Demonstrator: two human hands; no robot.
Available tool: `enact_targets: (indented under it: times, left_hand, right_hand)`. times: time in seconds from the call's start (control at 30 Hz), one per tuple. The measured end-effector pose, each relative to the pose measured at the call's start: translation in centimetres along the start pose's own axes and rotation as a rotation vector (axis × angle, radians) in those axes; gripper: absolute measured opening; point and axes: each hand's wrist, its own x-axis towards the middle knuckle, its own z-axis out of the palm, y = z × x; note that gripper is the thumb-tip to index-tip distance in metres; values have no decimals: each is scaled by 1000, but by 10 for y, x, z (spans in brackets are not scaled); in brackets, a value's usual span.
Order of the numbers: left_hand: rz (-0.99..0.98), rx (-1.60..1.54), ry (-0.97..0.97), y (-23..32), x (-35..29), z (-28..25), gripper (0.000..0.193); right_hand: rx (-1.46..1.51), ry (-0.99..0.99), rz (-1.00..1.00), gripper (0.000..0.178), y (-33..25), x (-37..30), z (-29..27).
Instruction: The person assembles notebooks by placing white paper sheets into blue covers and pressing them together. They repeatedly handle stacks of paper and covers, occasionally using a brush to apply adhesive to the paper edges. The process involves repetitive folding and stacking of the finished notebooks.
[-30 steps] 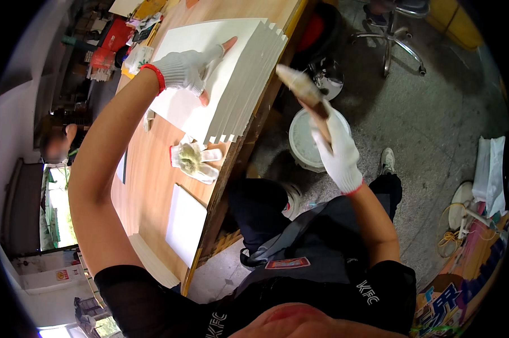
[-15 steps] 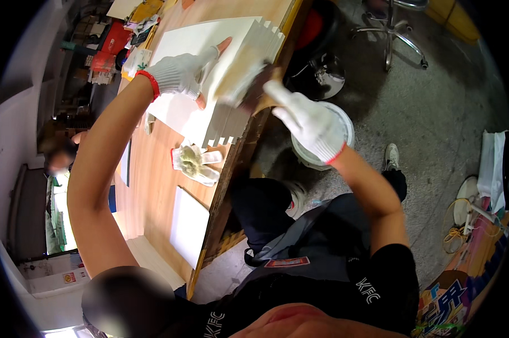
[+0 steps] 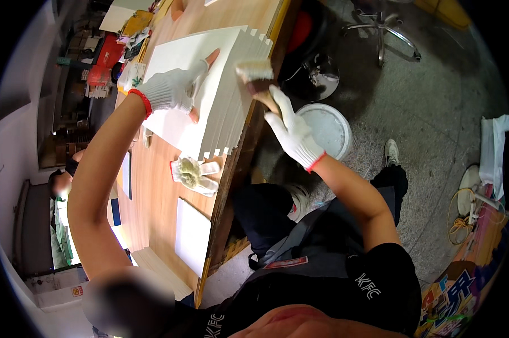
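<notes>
A thick stack of white boards or paper blocks (image 3: 218, 62) lies on the wooden table, its right side stepped in several layers. My left hand (image 3: 178, 87), in a white knit glove with bare thumb and fingertip, presses open on the top sheet. In my gloved right hand (image 3: 291, 129) is a wide paintbrush (image 3: 260, 84) with pale bristles, a dark band and a wooden handle. The bristles are at the stack's layered right side; whether they touch it I cannot tell. The fingers of my right hand close round the handle.
Below the table's right edge stands a white bucket (image 3: 325, 129) with whitish contents. A soiled white glove (image 3: 195, 174) and a white board (image 3: 192, 236) lie on the table (image 3: 159, 208) nearer me. Chair legs (image 3: 381, 34) stand at the far right. Another person (image 3: 63, 180) is at the left.
The brush, blurred over the stack's right part before, has moved outward and away along its layered side. My left hand stays on the stack. The whole view has shifted slightly.
</notes>
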Motion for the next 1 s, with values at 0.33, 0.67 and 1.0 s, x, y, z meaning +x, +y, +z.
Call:
enact_targets:
  times: [0.33,0.67,1.0]
  left_hand:
    - [7,-27,-11,0,0,-1,137]
    - [-8,-20,9,4,-3,-1,139]
    - [19,-33,36,-2,-1,2,139]
  right_hand:
    - [-12,-89,73,60,0,9,-18]
    - [-230,-70,312,65,-59,27,5]
    - [-204,-78,197,61,-56,16,-6]
